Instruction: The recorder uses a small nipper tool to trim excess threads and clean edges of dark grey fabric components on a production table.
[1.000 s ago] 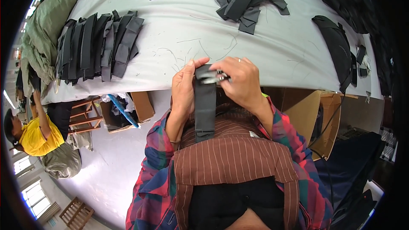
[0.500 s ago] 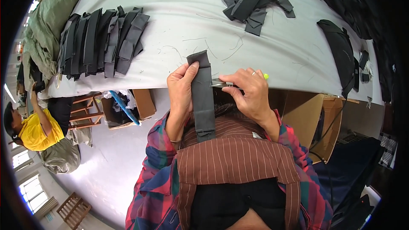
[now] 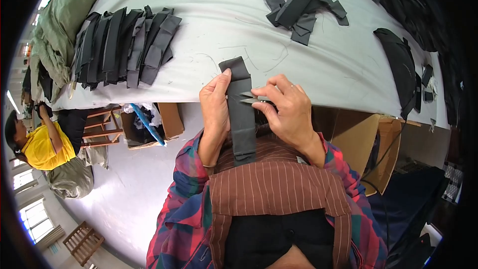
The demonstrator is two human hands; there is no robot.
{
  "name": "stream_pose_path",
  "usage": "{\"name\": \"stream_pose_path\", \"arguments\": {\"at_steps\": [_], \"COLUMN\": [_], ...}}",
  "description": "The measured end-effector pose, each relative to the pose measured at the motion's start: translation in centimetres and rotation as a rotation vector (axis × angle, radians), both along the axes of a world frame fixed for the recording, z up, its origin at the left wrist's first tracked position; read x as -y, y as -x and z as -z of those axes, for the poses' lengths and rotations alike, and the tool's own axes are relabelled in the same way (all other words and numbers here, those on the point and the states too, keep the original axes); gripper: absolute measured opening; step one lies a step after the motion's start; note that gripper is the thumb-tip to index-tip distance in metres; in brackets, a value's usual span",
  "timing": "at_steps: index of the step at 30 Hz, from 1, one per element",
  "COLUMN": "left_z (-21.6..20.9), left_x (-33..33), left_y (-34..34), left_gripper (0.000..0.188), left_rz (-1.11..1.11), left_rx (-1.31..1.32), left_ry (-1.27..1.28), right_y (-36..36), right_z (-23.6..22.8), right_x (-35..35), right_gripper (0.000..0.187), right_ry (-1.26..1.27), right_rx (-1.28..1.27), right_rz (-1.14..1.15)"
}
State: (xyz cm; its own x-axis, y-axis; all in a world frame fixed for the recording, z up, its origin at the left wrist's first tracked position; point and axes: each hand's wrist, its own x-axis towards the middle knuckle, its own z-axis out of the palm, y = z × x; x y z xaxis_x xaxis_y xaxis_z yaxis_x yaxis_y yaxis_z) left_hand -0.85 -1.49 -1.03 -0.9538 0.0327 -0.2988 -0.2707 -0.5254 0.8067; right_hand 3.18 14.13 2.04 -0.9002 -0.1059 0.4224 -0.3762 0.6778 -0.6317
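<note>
My left hand (image 3: pixel 215 98) pinches a dark grey fabric strip (image 3: pixel 242 119) along its left edge, thumb on top near the upper end. The strip hangs lengthwise in front of the brown striped apron, its top end over the table edge. In my right hand (image 3: pixel 289 108) is a pair of small thread snips (image 3: pixel 250 98), held between thumb and fingers. The snips' two pointed blades are parted and lie over the right side of the strip. Loose threads are scattered on the white table cloth (image 3: pixel 199 35) beyond.
A row of stacked dark strips (image 3: pixel 124 47) lies at the table's left, and a loose heap (image 3: pixel 298 7) at the far middle. A black fabric piece (image 3: pixel 398 69) rests at right. Below stand cardboard boxes (image 3: pixel 348 139). A person in yellow (image 3: pixel 45 144) sits at far left.
The snips have moved left, from the strip's right edge to over its face, and their blades now show more. The view has shifted slightly; my left hand keeps its hold.
</note>
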Motion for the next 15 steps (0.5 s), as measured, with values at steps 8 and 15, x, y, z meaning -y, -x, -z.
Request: {"name": "stream_pose_path", "arguments": {"at_steps": [8,15], "left_z": [0.6,-0.4], "left_x": [-0.5,-0.4], "left_y": [0.2,0.1], "left_gripper": [0.02,0.023], "left_rz": [-0.098,-0.107], "left_rx": [-0.003,0.031], "left_ry": [0.078,0.02], "right_y": [0.5,0.7], "right_z": [-0.1,0.2], "right_x": [1.1,1.1], "right_gripper": [0.014,0.013], "right_ry": [-0.052,0.07], "right_rx": [0.004,0.082], "right_rz": [0.013,-0.031]}}
